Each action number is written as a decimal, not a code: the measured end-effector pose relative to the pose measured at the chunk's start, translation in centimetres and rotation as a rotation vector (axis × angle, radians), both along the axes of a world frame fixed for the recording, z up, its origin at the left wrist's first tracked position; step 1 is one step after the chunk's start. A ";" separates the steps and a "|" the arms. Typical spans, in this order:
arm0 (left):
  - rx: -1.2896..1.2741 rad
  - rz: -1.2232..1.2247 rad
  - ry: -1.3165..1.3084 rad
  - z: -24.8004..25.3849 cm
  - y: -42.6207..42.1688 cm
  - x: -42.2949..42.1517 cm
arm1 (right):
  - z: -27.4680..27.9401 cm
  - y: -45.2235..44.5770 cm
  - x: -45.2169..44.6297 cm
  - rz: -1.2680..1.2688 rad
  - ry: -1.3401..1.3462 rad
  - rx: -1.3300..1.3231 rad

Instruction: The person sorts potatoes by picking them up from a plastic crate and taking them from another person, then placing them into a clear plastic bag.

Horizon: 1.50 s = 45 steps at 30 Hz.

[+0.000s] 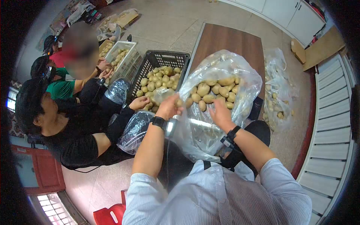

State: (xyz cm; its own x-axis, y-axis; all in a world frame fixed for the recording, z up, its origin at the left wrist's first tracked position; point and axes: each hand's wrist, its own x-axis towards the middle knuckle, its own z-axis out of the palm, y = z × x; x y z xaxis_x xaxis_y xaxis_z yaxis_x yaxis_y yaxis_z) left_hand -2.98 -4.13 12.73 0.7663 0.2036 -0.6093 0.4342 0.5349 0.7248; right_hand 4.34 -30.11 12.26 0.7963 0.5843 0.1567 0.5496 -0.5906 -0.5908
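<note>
A clear plastic bag [245, 80] lies spread on the brown table, its mouth toward me, with several potatoes [203, 89] inside. My left hand [170, 107] is at the bag's left edge, next to the black crate, its fingers curled closed; what they grip is hidden. Inside the bag's mouth, my right hand [221, 114] is open, fingers stretched toward the nearest potatoes. To the left stands a black plastic crate [167, 55], partly filled with potatoes [159, 80]. A co-worker's hand [139, 102] reaches to its near edge, close to my left hand.
Co-workers sit along the left; one wears a black sleeve [84, 152]. Beyond them is a white crate [129, 45] of potatoes. The brown table [228, 37] extends away from me. Plastic bags [277, 86] with potatoes lie on the floor at right, beside a white radiator [332, 112].
</note>
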 end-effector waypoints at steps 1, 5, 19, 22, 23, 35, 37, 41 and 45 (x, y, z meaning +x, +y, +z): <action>0.001 -0.001 0.002 -0.3 0.6 -0.1 | 0.3 -0.7 0.3 -0.120 0.028 -0.093; -0.050 0.164 -0.005 0.1 1.8 -0.7 | -0.3 -2.1 1.4 -0.168 -0.038 -0.182; -0.185 0.605 0.000 -3.8 6.4 -2.2 | -1.8 -2.4 1.9 -0.124 -0.182 -0.065; -0.236 0.709 -0.088 -2.9 5.9 -2.9 | -1.9 -2.3 2.3 -0.166 0.001 -0.045; -0.195 0.714 -0.094 -2.3 5.7 -3.0 | -2.3 -2.1 2.5 -0.194 -0.011 -0.031; -0.128 0.744 -0.161 -3.4 6.5 -3.2 | -5.2 -2.7 2.9 -0.283 0.139 0.164; -0.100 0.755 -0.148 -3.3 6.5 -3.1 | -6.3 -2.6 3.0 -0.286 0.171 0.165; 0.043 0.656 -0.114 -6.3 8.1 -3.2 | -7.9 -2.9 3.3 -0.288 0.196 0.176; 0.048 0.596 0.040 -4.2 7.2 -2.8 | -7.2 -2.5 3.1 -0.309 0.307 0.218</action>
State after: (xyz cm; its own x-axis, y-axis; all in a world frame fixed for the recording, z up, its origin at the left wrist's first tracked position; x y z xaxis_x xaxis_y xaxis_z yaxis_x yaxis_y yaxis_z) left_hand -5.81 3.08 8.50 0.4887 0.6193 -0.6145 0.0968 0.6615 0.7436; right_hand 7.45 -32.57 5.02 0.9558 0.2933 -0.0199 0.1496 -0.5435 -0.8260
